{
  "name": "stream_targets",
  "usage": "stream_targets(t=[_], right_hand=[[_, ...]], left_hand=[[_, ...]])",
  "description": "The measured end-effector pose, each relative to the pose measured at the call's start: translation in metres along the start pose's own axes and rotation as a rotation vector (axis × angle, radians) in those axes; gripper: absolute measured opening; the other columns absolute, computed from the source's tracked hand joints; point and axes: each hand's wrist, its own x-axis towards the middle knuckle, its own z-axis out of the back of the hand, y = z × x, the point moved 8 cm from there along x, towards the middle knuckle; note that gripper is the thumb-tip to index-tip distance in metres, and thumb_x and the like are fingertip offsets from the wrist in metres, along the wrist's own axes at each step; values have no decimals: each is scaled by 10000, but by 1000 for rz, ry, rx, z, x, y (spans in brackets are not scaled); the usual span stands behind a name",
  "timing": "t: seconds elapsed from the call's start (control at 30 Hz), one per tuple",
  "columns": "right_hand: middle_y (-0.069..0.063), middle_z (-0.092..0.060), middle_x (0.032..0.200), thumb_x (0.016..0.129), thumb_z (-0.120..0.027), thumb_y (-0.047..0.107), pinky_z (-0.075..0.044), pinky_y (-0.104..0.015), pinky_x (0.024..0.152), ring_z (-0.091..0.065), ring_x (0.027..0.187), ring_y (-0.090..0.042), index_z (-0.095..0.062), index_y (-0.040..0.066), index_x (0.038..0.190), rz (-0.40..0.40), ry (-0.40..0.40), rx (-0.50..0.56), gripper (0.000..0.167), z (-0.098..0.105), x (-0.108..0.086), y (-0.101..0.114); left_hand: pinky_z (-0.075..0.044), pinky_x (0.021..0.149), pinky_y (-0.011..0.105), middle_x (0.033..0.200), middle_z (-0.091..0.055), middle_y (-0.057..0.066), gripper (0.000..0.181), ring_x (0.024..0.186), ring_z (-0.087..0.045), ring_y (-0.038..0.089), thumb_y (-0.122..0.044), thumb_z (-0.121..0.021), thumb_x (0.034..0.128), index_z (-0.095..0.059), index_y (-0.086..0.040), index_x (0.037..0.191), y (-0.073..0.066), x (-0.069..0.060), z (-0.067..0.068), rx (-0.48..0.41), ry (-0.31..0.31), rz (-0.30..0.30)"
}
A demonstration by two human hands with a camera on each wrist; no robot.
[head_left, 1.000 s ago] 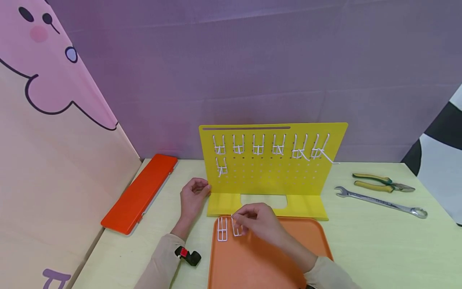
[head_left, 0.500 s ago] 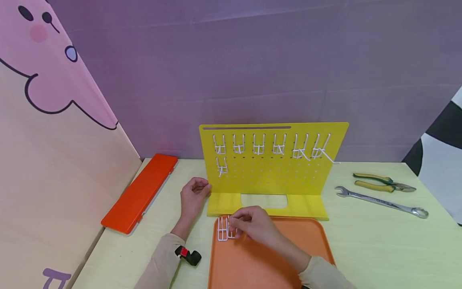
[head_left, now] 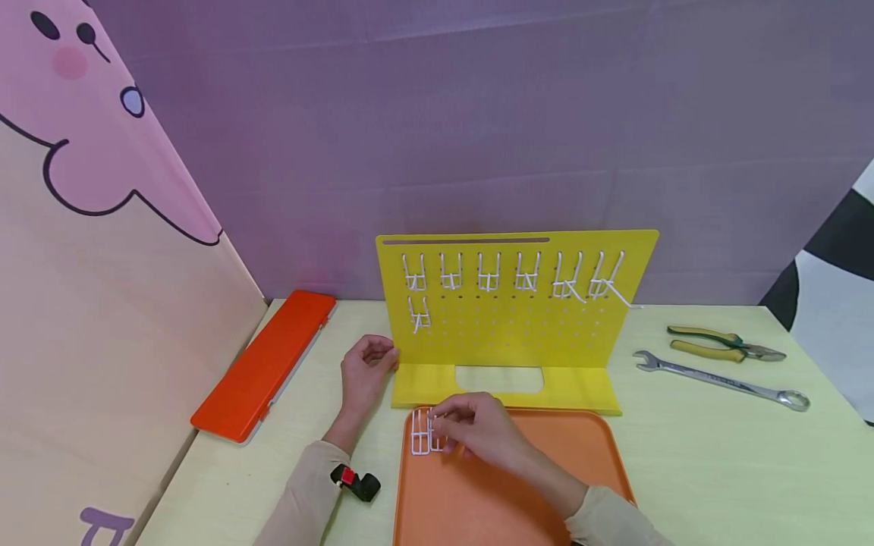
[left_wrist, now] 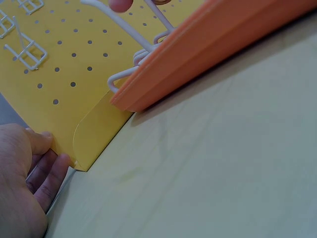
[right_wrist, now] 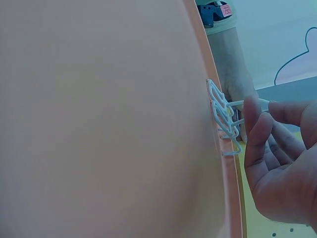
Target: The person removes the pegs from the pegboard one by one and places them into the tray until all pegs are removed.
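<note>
A yellow pegboard [head_left: 505, 341] stands upright behind an orange tray [head_left: 492, 500], with several white wire hooks along its top row and one below at the left. My left hand [head_left: 365, 375] grips the board's lower left edge, thumb on the front face in the left wrist view. At the tray's far left corner lie two white wire hooks side by side. The left hook [head_left: 420, 444] is free; my right hand [head_left: 481, 432] pinches the prong of the right hook [head_left: 437, 444] between thumb and finger. Those fingers partly cover it in the head view.
To the left lies a long red case [head_left: 266, 364]. Pliers [head_left: 727, 345] with yellow-green handles and a metal wrench [head_left: 717, 381] lie on the right side of the table. A purple cloth [head_left: 505, 129] hangs behind the board.
My right hand has moved slightly left and down, bringing its hook close beside the other one on the tray. In the last half second it hardly moves. My left hand stays on the board.
</note>
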Motion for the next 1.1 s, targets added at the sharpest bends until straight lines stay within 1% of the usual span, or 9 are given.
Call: stream_targets(t=[0.13, 0.3, 0.4, 0.6, 0.67, 0.9, 1.1], right_hand=[[-167, -778, 872, 1020, -781, 64, -523, -235, 510, -721, 671, -204, -812, -16, 1157, 9, -7, -7, 162, 2, 1, 0], [-194, -767, 867, 1015, -776, 53, -526, -254, 505, -702, 661, -212, -802, -35, 1170, 41, 4, 2, 179, 4, -1, 5], [-193, -759, 846, 1021, -771, 50, -535, -251, 509, -706, 650, -217, -800, -38, 1176, 41, 11, -1, 180, 5, -1, 5], [-219, -743, 809, 1022, -783, 61, -566, -274, 517, -731, 653, -324, -805, -31, 1162, 59, 13, -11, 169, 11, 0, 9], [-229, -741, 819, 1020, -785, 63, -566, -279, 519, -732, 660, -337, -803, -32, 1165, 64, 8, -7, 174, 13, 0, 12], [-172, -766, 873, 1039, -773, 83, -507, -238, 524, -716, 677, -219, -786, -45, 1210, 72, -19, -7, 215, 19, 0, 20], [-184, -746, 870, 1051, -758, 76, -499, -237, 525, -701, 668, -177, -795, -17, 1193, 116, -37, 5, 174, 23, 1, 30]], left_hand=[[-648, 701, 217, 974, -728, 234, 130, 825, -683, 200, 78, -813, 965, -724, 22, 1042, -1, -1, 0, 6, -3, 8], [-648, 701, 216, 968, -725, 225, 126, 820, -682, 196, 79, -809, 969, -721, 31, 1045, -2, 0, 1, 4, 1, 5], [-647, 696, 218, 961, -722, 225, 125, 814, -681, 196, 88, -805, 967, -719, 31, 1038, -1, 0, 1, -5, 2, 3], [-646, 697, 216, 964, -724, 212, 121, 818, -680, 191, 75, -807, 973, -722, 17, 1037, 0, 0, 1, 5, -4, 13], [-647, 698, 215, 962, -725, 206, 120, 816, -679, 189, 73, -807, 974, -722, 17, 1038, -1, 0, 1, 10, -6, 16], [-646, 693, 217, 948, -724, 184, 149, 809, -677, 174, 95, -818, 953, -721, 45, 1054, -1, -1, 0, 1, 1, 14], [-644, 689, 218, 930, -719, 159, 144, 792, -676, 152, 106, -809, 955, -712, 62, 1052, -1, -1, 0, -14, 7, 9]])
